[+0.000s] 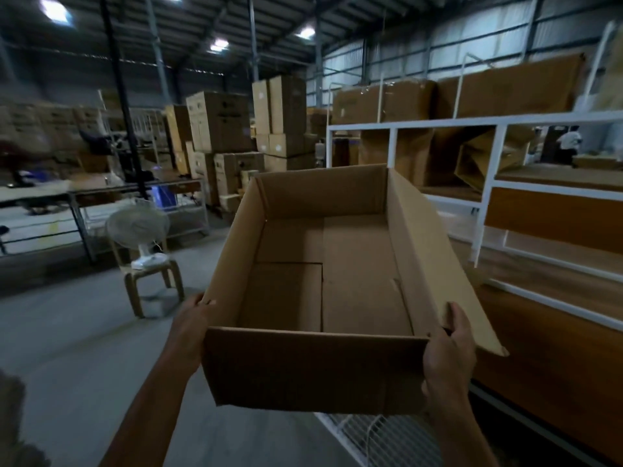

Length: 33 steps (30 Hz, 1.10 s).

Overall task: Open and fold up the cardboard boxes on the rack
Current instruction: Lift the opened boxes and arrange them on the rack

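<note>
An opened brown cardboard box [313,369] is held up in front of me, its open top facing me and its bottom flaps folded shut inside. My left hand [188,332] grips the box's near left corner. My right hand [450,348] grips the near right corner, thumb lying on the right top flap, which sticks outward. The white rack [485,197] stands to the right with flat cardboard sheets [553,217] stacked on its shelves and a half-collapsed box [488,160] in one bay.
A white fan [138,227] sits on a small stool [151,281] to the left on the concrete floor. Metal tables [77,203] run along the left. Stacks of cartons [236,136] fill the background. A white wire grid [381,439] lies below the box. A person [569,143] stands far right.
</note>
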Tool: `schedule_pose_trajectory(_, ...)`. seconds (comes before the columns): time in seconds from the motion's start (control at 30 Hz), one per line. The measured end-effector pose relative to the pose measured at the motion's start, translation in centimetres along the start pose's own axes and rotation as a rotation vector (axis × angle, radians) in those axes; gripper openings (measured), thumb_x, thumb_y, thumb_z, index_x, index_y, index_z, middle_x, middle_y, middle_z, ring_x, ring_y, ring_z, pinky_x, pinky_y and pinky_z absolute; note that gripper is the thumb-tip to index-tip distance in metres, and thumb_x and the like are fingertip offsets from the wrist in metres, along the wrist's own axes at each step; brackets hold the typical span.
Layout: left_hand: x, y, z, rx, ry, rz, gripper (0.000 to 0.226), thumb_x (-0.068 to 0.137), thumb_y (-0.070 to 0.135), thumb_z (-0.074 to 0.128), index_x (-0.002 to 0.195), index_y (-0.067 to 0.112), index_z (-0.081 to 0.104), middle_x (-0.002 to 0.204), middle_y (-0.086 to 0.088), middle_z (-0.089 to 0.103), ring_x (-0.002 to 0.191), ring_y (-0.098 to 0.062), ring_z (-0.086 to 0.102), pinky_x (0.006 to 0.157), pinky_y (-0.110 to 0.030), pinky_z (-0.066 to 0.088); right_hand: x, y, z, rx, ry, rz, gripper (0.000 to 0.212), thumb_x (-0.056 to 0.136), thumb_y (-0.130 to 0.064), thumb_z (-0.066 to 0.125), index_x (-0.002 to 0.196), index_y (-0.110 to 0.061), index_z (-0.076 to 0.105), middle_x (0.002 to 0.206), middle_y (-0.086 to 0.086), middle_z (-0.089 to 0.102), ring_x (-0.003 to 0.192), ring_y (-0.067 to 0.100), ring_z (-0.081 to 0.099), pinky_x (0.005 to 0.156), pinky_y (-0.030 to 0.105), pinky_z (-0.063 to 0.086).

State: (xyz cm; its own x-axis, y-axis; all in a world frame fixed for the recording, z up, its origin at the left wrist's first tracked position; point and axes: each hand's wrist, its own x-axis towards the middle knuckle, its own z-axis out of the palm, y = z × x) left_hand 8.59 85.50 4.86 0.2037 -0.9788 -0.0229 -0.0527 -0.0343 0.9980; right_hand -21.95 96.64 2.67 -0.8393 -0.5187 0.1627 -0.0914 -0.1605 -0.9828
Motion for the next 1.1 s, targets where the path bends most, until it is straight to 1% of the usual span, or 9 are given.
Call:
schedule_pose_trajectory(0.07,2.7,1.2,-0.8,0.016,0.022,0.041,0.034,0.102,0.014,0.042,0.135,0.014,0.049,0.119,-0.012,0.055,0.099,-0.027,0.056,0.075,-0.040,0.048,0.2,-0.2,2.8,0.010,-0.002,0.006,0.050,0.101,-0.016,0.044,0.150,-0.025,0.036,0.151,0.007,0.040,0.137,0.028,0.036,0.113,0.050,0.033)
schedule_pose_trajectory(0.3,10.8,4.7,-1.0,-0.063,0.045,0.121,0.026,0.102,0.017,0.042,0.126,0.016,0.054,0.113,-0.011,0.055,0.085,-0.019,0.055,0.085,-0.044,0.047,3.2,-1.6,11.2,0.020,0.038,0.006,0.052,0.100,-0.014,0.045,0.149,-0.029,0.036,0.152,0.006,0.038,0.137,0.029,0.036,0.113,0.050,0.032)
schedule_pose_trajectory(0.4,14.3,5.7,0.0,-0.113,0.037,0.158,0.029,0.103,0.016,0.040,0.129,0.015,0.051,0.115,-0.011,0.051,0.085,-0.016,0.052,0.084,-0.042,0.044,5.4,-2.5,14.3,0.030,0.011,-0.041,0.056,0.099,-0.008,0.044,0.149,-0.030,0.037,0.154,0.006,0.035,0.138,0.029,0.034,0.113,0.053,0.032)
schedule_pose_trajectory(0.6,23.7,7.0,3.3,-0.175,0.019,0.195,0.034,0.103,0.025,0.043,0.134,0.020,0.052,0.127,-0.013,0.054,0.110,-0.031,0.055,0.085,-0.044,0.048,12.2,-2.5,21.5,0.067,-0.026,-0.118,0.056,0.098,-0.009,0.047,0.147,-0.036,0.039,0.154,0.003,0.036,0.139,0.029,0.035,0.112,0.055,0.033)
schedule_pose_trajectory(0.67,27.5,7.5,4.8,-0.184,0.032,0.209,0.032,0.102,0.025,0.045,0.132,0.021,0.055,0.125,-0.013,0.056,0.104,-0.029,0.057,0.083,-0.043,0.050,14.9,-2.4,24.5,0.087,-0.029,-0.154,0.057,0.098,-0.010,0.048,0.147,-0.035,0.038,0.154,0.003,0.035,0.140,0.027,0.033,0.112,0.053,0.033)
schedule_pose_trajectory(0.8,35.4,10.4,8.0,-0.232,0.047,0.211,0.023,0.101,0.026,0.047,0.120,0.024,0.059,0.105,-0.009,0.056,0.086,-0.023,0.056,0.071,-0.038,0.048,20.8,-2.7,31.0,0.074,0.000,-0.155,0.055,0.097,-0.015,0.050,0.147,-0.035,0.038,0.153,0.000,0.037,0.140,0.026,0.034,0.114,0.050,0.031)
schedule_pose_trajectory(0.87,39.3,11.2,9.4,-0.230,0.078,0.231,0.030,0.100,0.028,0.048,0.127,0.020,0.056,0.102,-0.007,0.055,0.084,-0.021,0.056,0.071,-0.037,0.047,23.5,-2.5,34.0,0.044,-0.005,-0.192,0.055,0.097,-0.017,0.051,0.148,-0.034,0.037,0.152,0.001,0.038,0.139,0.025,0.035,0.114,0.050,0.031)
schedule_pose_trajectory(1.03,47.1,10.2,11.7,-0.133,0.118,0.332,0.034,0.101,0.030,0.045,0.133,0.025,0.054,0.124,-0.009,0.055,0.104,-0.026,0.055,0.085,-0.042,0.047,28.0,-1.6,39.3,-0.042,-0.002,-0.250,0.056,0.095,-0.013,0.053,0.147,-0.030,0.039,0.150,0.002,0.041,0.136,0.026,0.038,0.106,0.040,0.034)
schedule_pose_trajectory(1.1,49.7,9.6,12.2,-0.105,0.115,0.361,0.033,0.101,0.028,0.045,0.133,0.025,0.055,0.124,-0.010,0.055,0.107,-0.028,0.055,0.079,-0.037,0.047,29.2,-1.1,41.0,-0.046,-0.015,-0.249,0.057,0.095,-0.012,0.053,0.147,-0.030,0.040,0.150,0.001,0.041,0.137,0.025,0.038,0.108,0.043,0.034)
